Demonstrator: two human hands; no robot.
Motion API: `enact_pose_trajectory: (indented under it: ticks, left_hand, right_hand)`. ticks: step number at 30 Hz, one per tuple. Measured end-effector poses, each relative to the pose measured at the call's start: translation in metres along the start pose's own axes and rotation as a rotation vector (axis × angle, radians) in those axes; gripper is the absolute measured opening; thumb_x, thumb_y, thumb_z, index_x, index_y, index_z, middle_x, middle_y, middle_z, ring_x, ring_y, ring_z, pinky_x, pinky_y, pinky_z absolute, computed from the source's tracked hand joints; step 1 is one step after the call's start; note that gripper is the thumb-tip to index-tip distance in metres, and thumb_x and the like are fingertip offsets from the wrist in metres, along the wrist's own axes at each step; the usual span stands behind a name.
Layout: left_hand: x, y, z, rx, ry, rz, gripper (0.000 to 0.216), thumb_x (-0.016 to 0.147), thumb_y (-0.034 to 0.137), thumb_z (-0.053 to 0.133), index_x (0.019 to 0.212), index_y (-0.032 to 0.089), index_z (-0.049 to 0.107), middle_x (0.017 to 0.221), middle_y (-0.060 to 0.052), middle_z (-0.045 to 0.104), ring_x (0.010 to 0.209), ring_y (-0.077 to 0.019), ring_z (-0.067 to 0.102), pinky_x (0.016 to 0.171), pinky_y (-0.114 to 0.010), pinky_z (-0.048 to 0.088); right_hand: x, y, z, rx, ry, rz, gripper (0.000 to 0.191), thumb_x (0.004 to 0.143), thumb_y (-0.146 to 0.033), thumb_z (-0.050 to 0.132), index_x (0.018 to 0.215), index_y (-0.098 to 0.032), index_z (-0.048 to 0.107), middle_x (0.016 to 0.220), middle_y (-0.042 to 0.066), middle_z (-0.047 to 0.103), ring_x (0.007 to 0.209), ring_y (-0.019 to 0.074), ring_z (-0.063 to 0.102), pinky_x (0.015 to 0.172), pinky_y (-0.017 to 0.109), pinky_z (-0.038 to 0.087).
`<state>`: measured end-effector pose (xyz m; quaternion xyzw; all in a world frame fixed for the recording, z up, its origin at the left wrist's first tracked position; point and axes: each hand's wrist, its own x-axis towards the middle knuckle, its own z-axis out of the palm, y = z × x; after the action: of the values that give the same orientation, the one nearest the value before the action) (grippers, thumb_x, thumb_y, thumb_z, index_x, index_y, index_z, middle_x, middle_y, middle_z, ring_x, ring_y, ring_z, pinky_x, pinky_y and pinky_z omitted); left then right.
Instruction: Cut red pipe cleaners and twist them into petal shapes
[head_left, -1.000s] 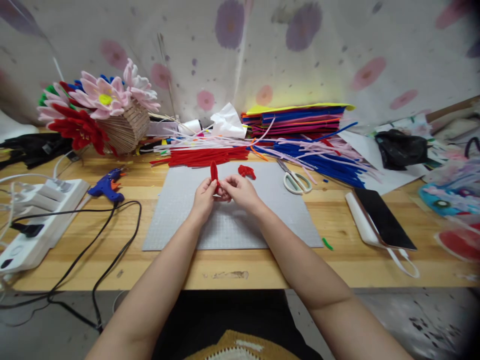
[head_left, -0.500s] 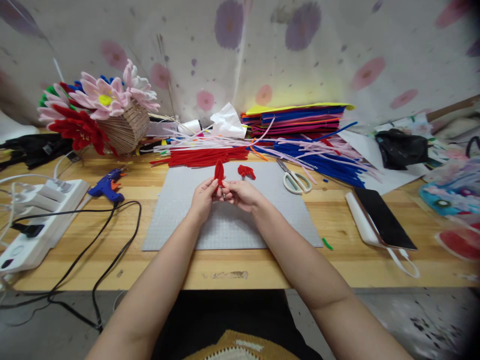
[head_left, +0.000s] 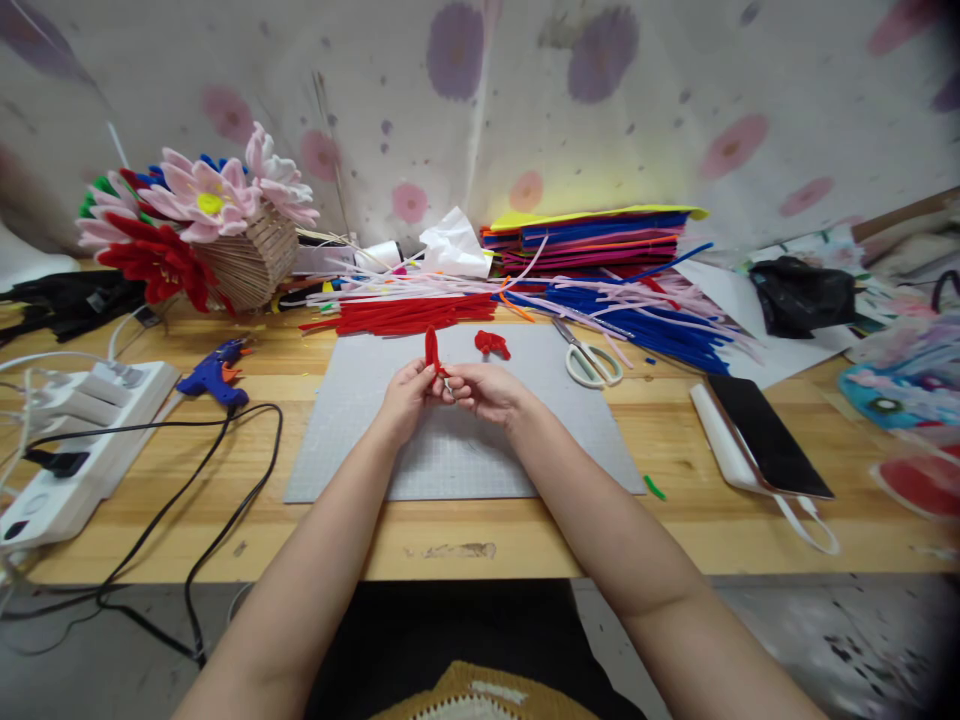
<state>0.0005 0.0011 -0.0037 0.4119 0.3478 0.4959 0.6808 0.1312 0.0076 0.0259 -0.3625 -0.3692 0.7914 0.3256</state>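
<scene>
A fuzzy red pipe cleaner (head_left: 431, 346), folded into an upright narrow loop, rises above the grey cutting mat. My left hand (head_left: 407, 398) pinches its lower part between thumb and fingers. On the other side, my right hand (head_left: 486, 392) closes its fingertips on the base of the same piece, where a short end sticks out. The fingers partly hide the base. Just beyond my right hand lies a bunched red pipe-cleaner piece (head_left: 492, 345) on the mat (head_left: 465, 465).
Red pipe cleaners (head_left: 412, 315), blue ones (head_left: 652, 325) and scissors (head_left: 592, 362) lie behind the mat. A glue gun (head_left: 216, 373), power strip (head_left: 90, 450) and loose cables are at left, below a basket of fuzzy flowers (head_left: 206, 205). A phone (head_left: 769, 435) rests at right.
The red loop has turned in my fingers, from its broad face to a narrower side, and shifted slightly left. Both hands stay almost in place.
</scene>
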Motion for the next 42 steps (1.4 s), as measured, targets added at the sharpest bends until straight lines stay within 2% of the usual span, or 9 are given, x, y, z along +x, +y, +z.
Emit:
enact_pose_trajectory:
  ticks: [5, 9, 13, 17, 22, 30, 35, 39, 42]
  left_hand:
    - [0.001, -0.003, 0.002, 0.152, 0.142, 0.065, 0.018, 0.073, 0.031, 0.057, 0.076, 0.016, 0.048, 0.05, 0.006, 0.05, 0.044, -0.0074, 0.05, 0.049, -0.021, 0.046]
    - [-0.001, -0.001, 0.002, 0.111, 0.157, 0.072, 0.02, 0.069, 0.031, 0.061, 0.076, 0.014, 0.054, 0.055, 0.004, 0.055, 0.049, -0.0074, 0.053, 0.051, -0.021, 0.048]
    - [-0.002, 0.0, 0.0, 0.026, 0.077, 0.037, 0.027, 0.065, 0.032, 0.065, 0.083, 0.014, 0.061, 0.072, -0.002, 0.064, 0.062, -0.0107, 0.059, 0.056, -0.024, 0.051]
    - [-0.004, 0.001, 0.001, 0.003, 0.043, -0.013, 0.027, 0.065, 0.031, 0.067, 0.085, 0.013, 0.064, 0.078, -0.004, 0.066, 0.068, -0.0124, 0.062, 0.058, -0.023, 0.052]
    - [-0.005, 0.002, 0.004, 0.014, 0.085, -0.067, 0.025, 0.062, 0.031, 0.069, 0.076, 0.01, 0.064, 0.067, -0.005, 0.066, 0.062, -0.0124, 0.063, 0.056, -0.022, 0.051]
    - [-0.005, 0.003, 0.01, 0.004, 0.211, -0.031, 0.026, 0.059, 0.03, 0.071, 0.071, 0.01, 0.061, 0.059, -0.003, 0.064, 0.053, -0.0106, 0.06, 0.054, -0.022, 0.051]
    - [-0.006, 0.006, 0.009, -0.021, 0.194, -0.064, 0.018, 0.064, 0.025, 0.067, 0.068, 0.01, 0.06, 0.055, -0.002, 0.061, 0.051, -0.0109, 0.06, 0.051, -0.021, 0.05]
    - [-0.007, 0.01, 0.007, -0.057, 0.148, -0.187, 0.008, 0.069, 0.017, 0.061, 0.069, 0.009, 0.059, 0.053, 0.0, 0.057, 0.05, -0.0108, 0.06, 0.048, -0.02, 0.049]
    - [-0.008, 0.012, 0.005, -0.092, 0.039, -0.28, 0.005, 0.072, 0.014, 0.058, 0.071, 0.009, 0.059, 0.052, 0.0, 0.055, 0.049, -0.0099, 0.059, 0.045, -0.018, 0.049]
  right_hand:
    - [0.002, 0.014, 0.005, -0.641, 0.382, -0.449, 0.009, 0.077, -0.023, 0.051, 0.076, -0.016, 0.056, 0.056, -0.001, 0.057, 0.046, 0.0074, 0.05, 0.048, 0.02, 0.038]
    - [-0.003, 0.015, 0.005, -1.177, 0.448, -0.687, 0.013, 0.078, -0.024, 0.049, 0.078, -0.019, 0.062, 0.07, 0.002, 0.063, 0.062, 0.0119, 0.055, 0.06, 0.024, 0.038]
    - [-0.008, 0.009, 0.004, -1.314, 0.483, -0.74, 0.016, 0.079, -0.023, 0.047, 0.081, -0.019, 0.063, 0.079, 0.004, 0.065, 0.068, 0.0134, 0.055, 0.063, 0.024, 0.036]
    - [-0.009, 0.003, -0.001, -1.26, 0.424, -0.734, 0.016, 0.078, -0.022, 0.047, 0.079, -0.019, 0.063, 0.077, 0.003, 0.065, 0.068, 0.0128, 0.055, 0.064, 0.024, 0.037]
    - [-0.009, -0.001, -0.009, -1.081, 0.285, -0.623, 0.016, 0.077, -0.024, 0.048, 0.076, -0.017, 0.062, 0.067, 0.001, 0.063, 0.058, 0.0099, 0.053, 0.057, 0.022, 0.037]
    - [-0.009, 0.002, -0.006, -0.969, 0.365, -0.696, 0.022, 0.077, -0.025, 0.046, 0.098, -0.02, 0.042, 0.063, -0.004, 0.055, 0.054, 0.009, 0.049, 0.056, 0.022, 0.035]
    - [-0.007, 0.002, -0.006, -0.774, 0.265, -0.699, 0.018, 0.076, -0.028, 0.05, 0.091, -0.021, 0.041, 0.062, -0.005, 0.051, 0.053, 0.0083, 0.048, 0.054, 0.022, 0.037]
    - [-0.007, -0.003, -0.012, -0.508, 0.085, -0.575, 0.032, 0.067, -0.033, 0.063, 0.091, -0.021, 0.046, 0.067, -0.004, 0.052, 0.056, 0.0078, 0.048, 0.053, 0.021, 0.038]
    - [-0.005, -0.005, -0.022, -0.353, 0.052, -0.433, 0.042, 0.064, -0.036, 0.066, 0.1, -0.019, 0.051, 0.065, -0.005, 0.051, 0.051, 0.0051, 0.042, 0.047, 0.019, 0.033]
